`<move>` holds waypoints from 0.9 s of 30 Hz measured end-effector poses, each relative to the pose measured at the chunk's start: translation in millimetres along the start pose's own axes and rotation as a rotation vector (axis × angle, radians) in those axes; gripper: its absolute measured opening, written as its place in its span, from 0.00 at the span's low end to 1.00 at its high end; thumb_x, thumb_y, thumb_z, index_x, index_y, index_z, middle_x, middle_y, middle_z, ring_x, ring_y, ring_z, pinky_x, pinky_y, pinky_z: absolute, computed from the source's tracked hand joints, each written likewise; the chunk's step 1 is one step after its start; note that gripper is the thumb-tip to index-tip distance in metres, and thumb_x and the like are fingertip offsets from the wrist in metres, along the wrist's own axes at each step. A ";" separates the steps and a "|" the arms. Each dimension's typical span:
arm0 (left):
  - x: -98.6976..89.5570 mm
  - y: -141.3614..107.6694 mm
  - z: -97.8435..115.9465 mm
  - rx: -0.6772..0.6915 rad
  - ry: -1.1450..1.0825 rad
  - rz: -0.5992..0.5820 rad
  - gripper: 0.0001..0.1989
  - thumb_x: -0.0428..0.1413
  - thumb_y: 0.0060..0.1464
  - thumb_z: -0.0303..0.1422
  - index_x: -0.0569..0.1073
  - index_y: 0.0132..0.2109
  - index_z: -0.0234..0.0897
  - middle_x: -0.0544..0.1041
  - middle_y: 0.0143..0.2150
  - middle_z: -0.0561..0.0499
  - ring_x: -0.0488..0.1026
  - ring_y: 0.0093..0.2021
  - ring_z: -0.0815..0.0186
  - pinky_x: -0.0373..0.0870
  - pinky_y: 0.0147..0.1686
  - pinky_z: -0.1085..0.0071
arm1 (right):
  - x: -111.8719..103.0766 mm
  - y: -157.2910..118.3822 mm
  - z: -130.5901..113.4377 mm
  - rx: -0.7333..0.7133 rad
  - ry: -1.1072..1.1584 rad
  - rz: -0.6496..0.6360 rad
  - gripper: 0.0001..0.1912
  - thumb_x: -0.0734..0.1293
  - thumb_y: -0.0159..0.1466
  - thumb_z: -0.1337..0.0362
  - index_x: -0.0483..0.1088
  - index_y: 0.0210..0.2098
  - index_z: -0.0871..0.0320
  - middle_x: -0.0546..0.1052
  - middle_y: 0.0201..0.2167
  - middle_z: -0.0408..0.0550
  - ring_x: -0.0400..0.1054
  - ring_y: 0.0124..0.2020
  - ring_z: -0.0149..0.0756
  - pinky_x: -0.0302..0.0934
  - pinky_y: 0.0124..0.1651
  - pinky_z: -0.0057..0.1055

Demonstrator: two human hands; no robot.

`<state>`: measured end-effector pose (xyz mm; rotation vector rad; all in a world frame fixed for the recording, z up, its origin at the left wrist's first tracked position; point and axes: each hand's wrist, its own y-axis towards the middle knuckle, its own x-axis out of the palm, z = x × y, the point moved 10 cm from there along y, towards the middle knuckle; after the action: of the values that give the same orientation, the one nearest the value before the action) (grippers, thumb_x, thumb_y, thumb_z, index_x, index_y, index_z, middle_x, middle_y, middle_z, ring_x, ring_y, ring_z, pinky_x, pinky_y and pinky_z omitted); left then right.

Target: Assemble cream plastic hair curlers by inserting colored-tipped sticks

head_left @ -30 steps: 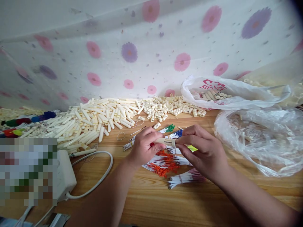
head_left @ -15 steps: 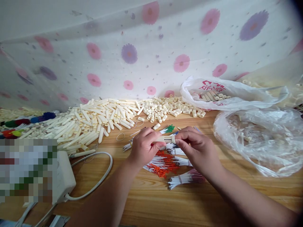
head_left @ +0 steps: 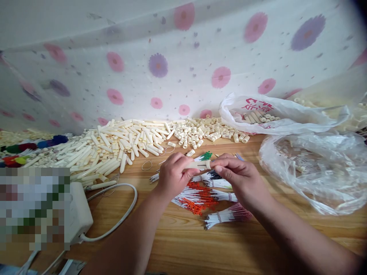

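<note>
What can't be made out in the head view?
Head view:
Tube, left end: hidden by left hand.
Anything pinched in right hand: covered by its fingers.
Lettering on white bag: distorted by folds.
Left forearm: cut off by bottom edge.
Patch at left: details pixelated.

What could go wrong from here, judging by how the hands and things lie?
The slotted tube might slip from the left hand and drop among the orange-tipped sticks close below. The left forearm could also catch the white cable looping beside it.
</note>
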<state>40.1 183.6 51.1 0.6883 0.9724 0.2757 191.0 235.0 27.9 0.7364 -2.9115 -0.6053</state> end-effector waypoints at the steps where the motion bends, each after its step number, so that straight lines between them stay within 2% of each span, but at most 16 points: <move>1: -5.6 0.7 -11.7 -0.065 -0.049 0.041 0.14 0.53 0.55 0.43 0.72 0.36 0.36 0.70 0.30 0.50 0.66 0.32 0.65 0.62 0.33 0.71 | -7.9 2.0 1.5 -0.011 0.005 0.043 0.06 0.67 0.60 0.61 0.76 0.34 0.55 0.75 0.31 0.45 0.67 0.33 0.31 0.62 0.35 0.30; 4: -27.9 -3.5 -57.3 -0.321 -0.246 0.257 0.13 0.53 0.55 0.42 0.68 0.34 0.36 0.67 0.27 0.54 0.64 0.28 0.69 0.62 0.31 0.74 | -33.5 10.8 8.8 0.004 -0.055 0.179 0.07 0.68 0.58 0.60 0.75 0.35 0.54 0.77 0.32 0.45 0.68 0.30 0.30 0.62 0.33 0.28; 6: -37.1 -9.7 -81.1 -0.451 -0.334 0.378 0.12 0.55 0.53 0.41 0.67 0.32 0.36 0.67 0.26 0.56 0.65 0.28 0.70 0.62 0.32 0.75 | -39.2 20.8 14.7 0.049 -0.171 0.151 0.08 0.69 0.58 0.58 0.75 0.34 0.55 0.78 0.30 0.45 0.68 0.28 0.30 0.62 0.31 0.28; 8: -38.2 -13.0 -92.9 -0.520 -0.362 0.414 0.12 0.57 0.51 0.40 0.67 0.30 0.36 0.67 0.25 0.57 0.65 0.28 0.70 0.62 0.33 0.75 | -41.2 31.9 17.9 0.070 -0.323 0.076 0.10 0.68 0.57 0.57 0.75 0.32 0.57 0.78 0.29 0.46 0.69 0.27 0.31 0.62 0.30 0.29; 10: -34.8 -13.5 -95.5 -0.543 -0.365 0.399 0.11 0.57 0.51 0.39 0.68 0.29 0.36 0.66 0.24 0.57 0.64 0.27 0.71 0.62 0.32 0.75 | -48.5 41.8 18.0 0.064 -0.514 0.030 0.09 0.67 0.57 0.58 0.75 0.31 0.58 0.78 0.29 0.47 0.69 0.28 0.33 0.62 0.30 0.30; 15: -29.8 -11.6 -88.1 -0.507 -0.331 0.354 0.12 0.57 0.51 0.38 0.68 0.27 0.35 0.65 0.22 0.57 0.63 0.26 0.71 0.61 0.30 0.75 | -82.0 56.4 19.4 0.063 -0.958 -0.036 0.09 0.64 0.57 0.64 0.76 0.32 0.59 0.79 0.28 0.48 0.70 0.29 0.36 0.60 0.32 0.31; 18: -33.5 -12.2 -89.3 -0.529 -0.289 0.377 0.11 0.57 0.50 0.38 0.69 0.28 0.35 0.66 0.23 0.57 0.65 0.26 0.70 0.63 0.31 0.74 | -86.6 56.2 30.1 0.112 -1.153 -0.189 0.09 0.63 0.57 0.66 0.77 0.30 0.59 0.79 0.28 0.46 0.69 0.27 0.34 0.58 0.31 0.28; 20: -36.4 -12.2 -89.2 -0.538 -0.280 0.398 0.10 0.57 0.49 0.38 0.70 0.28 0.35 0.67 0.22 0.56 0.66 0.27 0.70 0.64 0.32 0.74 | -78.2 51.5 41.3 0.169 -1.222 -0.315 0.10 0.63 0.56 0.68 0.77 0.30 0.58 0.79 0.28 0.46 0.69 0.26 0.32 0.57 0.30 0.27; 22: -37.0 -10.6 -86.7 -0.529 -0.280 0.391 0.10 0.57 0.49 0.38 0.71 0.28 0.35 0.67 0.22 0.56 0.66 0.27 0.70 0.64 0.32 0.75 | -57.4 46.0 48.2 0.175 -1.214 -0.417 0.10 0.63 0.57 0.69 0.77 0.32 0.58 0.79 0.30 0.46 0.69 0.27 0.32 0.57 0.30 0.26; 25: -34.4 -8.5 -86.5 -0.539 -0.285 0.356 0.10 0.57 0.49 0.38 0.71 0.28 0.35 0.67 0.22 0.56 0.66 0.26 0.70 0.65 0.31 0.75 | -2.3 39.0 47.1 0.039 -1.134 -0.555 0.10 0.63 0.59 0.68 0.76 0.34 0.56 0.79 0.34 0.46 0.70 0.31 0.32 0.58 0.34 0.25; 27: -24.2 -9.7 -96.5 -0.621 -0.342 0.288 0.10 0.56 0.49 0.38 0.70 0.31 0.35 0.66 0.21 0.56 0.65 0.24 0.71 0.64 0.27 0.76 | 40.1 36.4 43.0 -0.089 -1.092 -0.637 0.10 0.62 0.60 0.68 0.76 0.36 0.55 0.78 0.35 0.46 0.69 0.33 0.31 0.58 0.35 0.25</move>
<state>-54.2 203.6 24.7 0.2827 0.4157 0.6579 132.3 260.8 1.8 1.8115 -3.4201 -1.6122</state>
